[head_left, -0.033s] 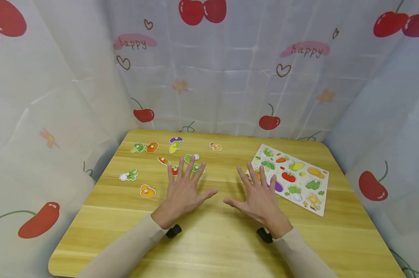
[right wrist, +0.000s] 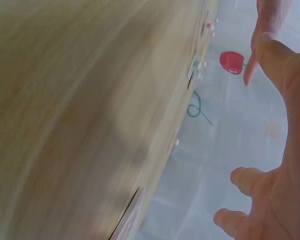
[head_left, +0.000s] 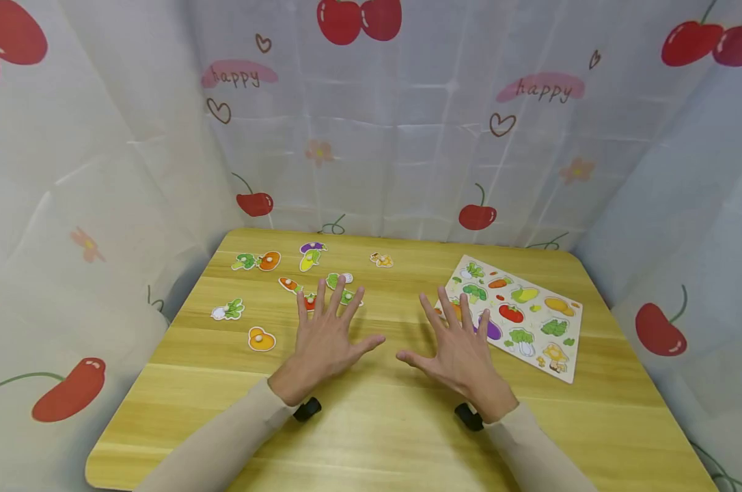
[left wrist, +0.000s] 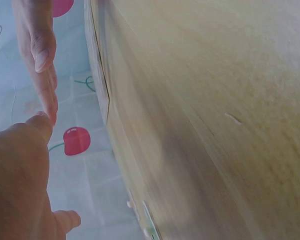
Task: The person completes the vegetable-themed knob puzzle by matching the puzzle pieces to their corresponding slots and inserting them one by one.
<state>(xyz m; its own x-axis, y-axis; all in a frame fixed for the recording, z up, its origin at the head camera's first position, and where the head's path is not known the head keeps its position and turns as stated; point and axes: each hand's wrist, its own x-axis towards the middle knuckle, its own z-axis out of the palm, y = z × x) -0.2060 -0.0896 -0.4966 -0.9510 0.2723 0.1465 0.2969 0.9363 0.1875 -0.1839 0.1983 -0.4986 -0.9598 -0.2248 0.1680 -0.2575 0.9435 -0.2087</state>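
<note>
My left hand is held above the table with fingers spread, palm down, holding nothing. Partly behind its fingertips in the head view lie a carrot piece, a red tomato piece and green vegetable pieces. To its left are a round orange-yellow piece and a white radish piece. My right hand, also spread and empty, overlaps the lower left edge of a vegetable puzzle board. Both wrist views show the hands raised off the tabletop, thumbs toward each other.
Farther back lie broccoli, pumpkin, eggplant, corn and mushroom pieces, with small knobs. Cherry-printed curtains enclose the wooden table at the back and both sides.
</note>
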